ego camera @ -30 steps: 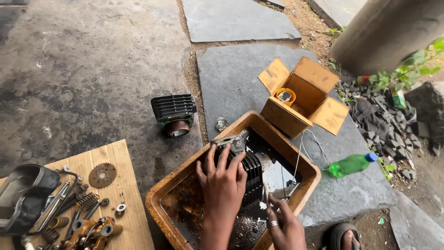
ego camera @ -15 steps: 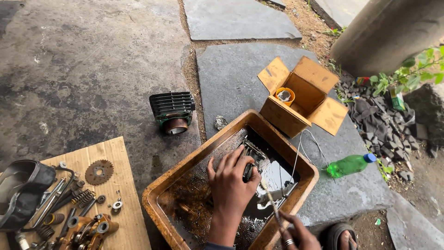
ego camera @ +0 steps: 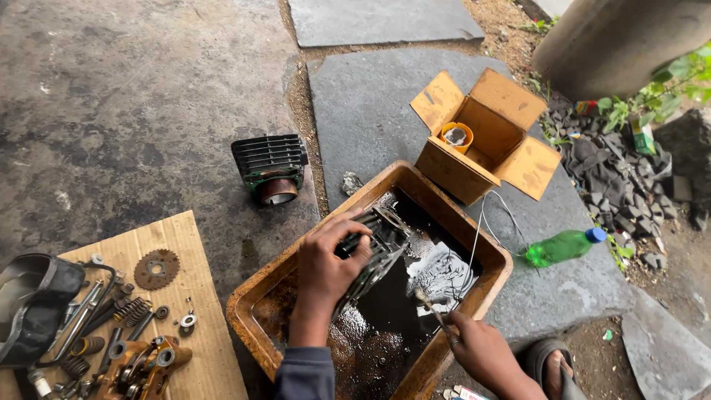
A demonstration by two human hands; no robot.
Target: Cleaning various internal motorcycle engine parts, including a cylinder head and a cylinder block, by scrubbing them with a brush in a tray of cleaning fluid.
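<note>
The dark, finned metal engine part (ego camera: 372,252) sits tilted inside the rusty orange rectangular metal tray (ego camera: 474,304), its lower edge dipping into the black oily liquid that pools there. Its surface is grimy grey-black, with rows of thin parallel fins running along its side and a wet sheen on the upper face. The left hand (ego camera: 326,270) wraps over the part's near side, fingers curled and gripping the fins, holding it up on edge. The right hand (ego camera: 481,348) is closed around a thin, pale-handled brush (ego camera: 432,311), whose tip points toward the part, just beside its lower end; whether it touches the metal cannot be told.

Beyond the tray, touching its far rim, stands an open brown cardboard box (ego camera: 485,141) with an orange cup inside. A second black finned cylinder (ego camera: 271,167) lies on the stone floor to the left, well apart from the tray. A green plastic bottle with a blue cap (ego camera: 563,247) lies to the right. On a flat cardboard sheet (ego camera: 207,355) at the left lie a rusty toothed sprocket (ego camera: 156,268), springs and small fittings.
</note>
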